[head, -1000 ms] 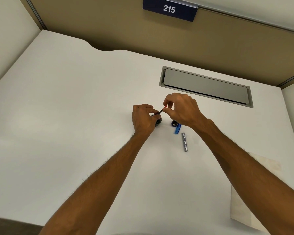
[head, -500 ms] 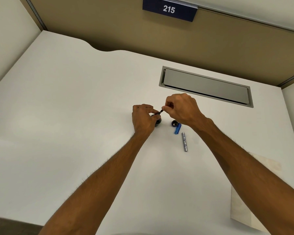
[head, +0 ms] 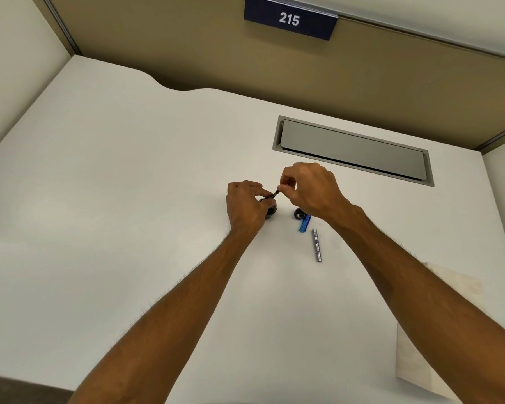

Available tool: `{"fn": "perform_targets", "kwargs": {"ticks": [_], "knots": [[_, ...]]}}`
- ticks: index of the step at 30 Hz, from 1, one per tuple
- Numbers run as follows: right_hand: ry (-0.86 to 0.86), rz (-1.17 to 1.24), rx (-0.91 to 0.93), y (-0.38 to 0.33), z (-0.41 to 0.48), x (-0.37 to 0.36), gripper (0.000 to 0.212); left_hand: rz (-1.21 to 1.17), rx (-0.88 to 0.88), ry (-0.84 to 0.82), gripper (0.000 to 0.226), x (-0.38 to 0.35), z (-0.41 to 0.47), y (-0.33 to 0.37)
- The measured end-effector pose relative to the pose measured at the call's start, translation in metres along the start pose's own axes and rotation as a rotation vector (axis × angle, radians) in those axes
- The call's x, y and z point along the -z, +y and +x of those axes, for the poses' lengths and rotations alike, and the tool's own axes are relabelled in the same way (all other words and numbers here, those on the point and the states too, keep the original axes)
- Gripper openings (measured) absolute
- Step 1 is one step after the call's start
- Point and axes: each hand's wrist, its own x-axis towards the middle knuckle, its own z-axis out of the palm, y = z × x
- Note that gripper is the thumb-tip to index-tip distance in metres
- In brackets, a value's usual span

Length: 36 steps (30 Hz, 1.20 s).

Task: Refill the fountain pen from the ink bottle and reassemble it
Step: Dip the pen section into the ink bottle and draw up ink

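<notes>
On the white table (head: 129,228), the ink bottle (head: 270,209) is clasped by the left hand (head: 245,207); the pen section (head: 275,193) is pinched by the right hand (head: 309,189). The bottle could be tipped by sideways pressure, spilling ink.

Black pen section (head: 275,193) in right-hand pinch; dark ink bottle (head: 270,210) below it; blue part (head: 304,223), patterned silver barrel (head: 317,245) nearer wrist; white desk (head: 129,199); navy sign (head: 289,18), white no.
</notes>
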Motion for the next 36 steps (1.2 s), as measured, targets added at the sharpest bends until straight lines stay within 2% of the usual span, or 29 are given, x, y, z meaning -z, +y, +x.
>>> {"fn": "perform_targets", "kwargs": {"ticks": [4, 11, 36], "knots": [[0.006, -0.004, 0.005, -0.004, -0.001, 0.002, 0.023, 0.000, -0.029, 0.007, 0.022, 0.003, -0.003, 0.001], [0.013, -0.036, 0.007, -0.010, -0.003, 0.011, 0.025, 0.007, -0.076, -0.019, 0.044, 0.014, -0.011, -0.003], [0.032, -0.047, 0.013, -0.013, -0.006, 0.012, 0.024, 0.003, -0.080, -0.022, 0.041, 0.021, -0.015, -0.008]]}}
